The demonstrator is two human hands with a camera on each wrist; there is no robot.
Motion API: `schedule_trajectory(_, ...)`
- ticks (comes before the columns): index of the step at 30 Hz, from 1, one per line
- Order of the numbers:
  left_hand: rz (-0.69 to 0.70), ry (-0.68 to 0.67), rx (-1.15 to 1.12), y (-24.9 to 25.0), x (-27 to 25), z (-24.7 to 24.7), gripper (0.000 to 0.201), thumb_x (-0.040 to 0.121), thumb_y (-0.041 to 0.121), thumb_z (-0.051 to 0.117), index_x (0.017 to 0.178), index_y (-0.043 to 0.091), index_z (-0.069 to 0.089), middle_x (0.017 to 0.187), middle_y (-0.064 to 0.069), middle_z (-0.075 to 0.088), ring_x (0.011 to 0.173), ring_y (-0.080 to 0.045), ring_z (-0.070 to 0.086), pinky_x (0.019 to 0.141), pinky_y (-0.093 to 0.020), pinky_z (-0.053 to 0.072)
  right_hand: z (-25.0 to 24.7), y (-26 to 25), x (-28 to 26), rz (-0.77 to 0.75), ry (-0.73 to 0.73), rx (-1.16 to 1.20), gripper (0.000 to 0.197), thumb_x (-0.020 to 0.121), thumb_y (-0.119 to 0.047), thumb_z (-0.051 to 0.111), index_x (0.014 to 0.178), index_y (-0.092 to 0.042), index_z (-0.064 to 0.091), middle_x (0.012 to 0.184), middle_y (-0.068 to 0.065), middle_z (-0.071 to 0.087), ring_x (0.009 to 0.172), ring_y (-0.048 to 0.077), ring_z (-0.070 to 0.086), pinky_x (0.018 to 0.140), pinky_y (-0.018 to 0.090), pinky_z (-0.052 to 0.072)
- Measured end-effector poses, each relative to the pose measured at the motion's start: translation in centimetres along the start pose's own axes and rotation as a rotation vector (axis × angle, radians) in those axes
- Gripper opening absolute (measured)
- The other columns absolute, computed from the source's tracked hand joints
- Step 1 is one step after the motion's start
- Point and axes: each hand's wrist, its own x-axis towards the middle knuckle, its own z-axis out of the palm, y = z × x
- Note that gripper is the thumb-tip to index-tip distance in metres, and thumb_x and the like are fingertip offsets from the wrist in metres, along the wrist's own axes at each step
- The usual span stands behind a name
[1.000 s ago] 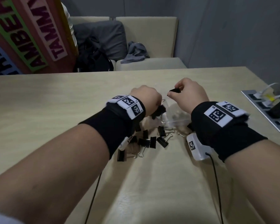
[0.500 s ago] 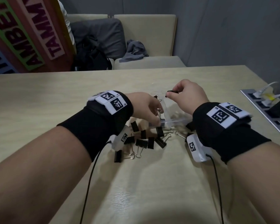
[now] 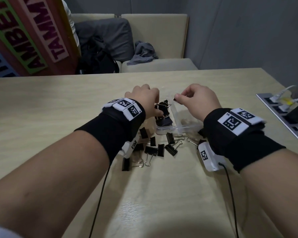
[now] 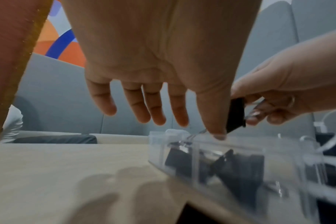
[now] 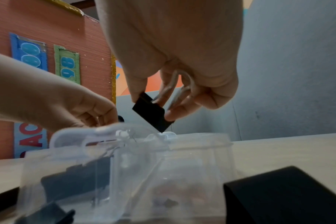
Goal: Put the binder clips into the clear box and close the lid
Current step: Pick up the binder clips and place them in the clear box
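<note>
The clear box point(image 3: 163, 131) stands mid-table with its lid point(image 3: 187, 121) folded open to the right. Several black binder clips point(image 3: 162, 115) lie inside it. More binder clips point(image 3: 158, 149) are scattered on the table just in front of the box. My left hand point(image 3: 145, 96) hovers over the box's left side with fingers point(image 4: 153, 109) straight and nothing in them; its thumb points down at the rim. My right hand point(image 3: 177, 99) is above the box and pinches one black clip point(image 5: 153, 113) between thumb and fingers, its wire handles inside the hand.
A grey power strip point(image 3: 282, 115) with plugs and white cables lies at the table's right edge. Black cords point(image 3: 100, 200) trail from both wrists toward me. Behind the table stand a bench with a dark bag point(image 3: 96, 60) and a lettered board point(image 3: 24, 35).
My left hand, which held clips in a fist, went down to the box, let them go and now hovers open. The right hand stayed above the box with its clip.
</note>
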Motion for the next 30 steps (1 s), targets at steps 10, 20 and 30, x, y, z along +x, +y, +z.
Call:
schedule_trajectory(10, -0.052, -0.062, -0.133, -1.6, 0.6, -0.3, 0.069, 0.075, 0.046, 0.074, 0.134, 0.025, 0.044, 0.131, -0.007, 0.052, 0.116, -0.028, 0.055, 0.096, -0.041, 0.048, 3.2, -2.5, 0.6, -0.114, -0.066, -0.090, 0.019, 0.090, -0.028, 0.063, 0.100, -0.016, 0.074, 0.105, 0.005, 0.069, 0.095, 0.021, 0.065, 0.082, 0.030, 0.049)
schedule_trajectory(20, 0.228, -0.206, 0.223, 0.1, 1.1, -0.4, 0.040, 0.096, 0.027, 0.044, 0.135, 0.021, 0.049, 0.131, -0.004, 0.060, 0.118, -0.028, 0.057, 0.093, -0.034, 0.045, 2.7, -2.9, -0.2, -0.267, -0.405, -0.492, 0.052, 0.096, -0.002, 0.044, 0.146, -0.018, 0.044, 0.157, 0.003, 0.034, 0.141, 0.023, 0.038, 0.112, 0.030, 0.032)
schedule_trajectory(30, 0.161, -0.239, 0.248, 1.2, 2.0, -0.8, 0.054, 0.099, 0.040, 0.040, 0.147, 0.016, 0.038, 0.155, -0.004, 0.033, 0.138, -0.028, 0.038, 0.110, -0.039, 0.035, -2.0, -0.5, -1.3, -0.139, -0.228, -0.264, 0.035, 0.098, -0.013, 0.042, 0.126, -0.023, 0.062, 0.140, 0.005, 0.047, 0.123, 0.022, 0.051, 0.099, 0.027, 0.037)
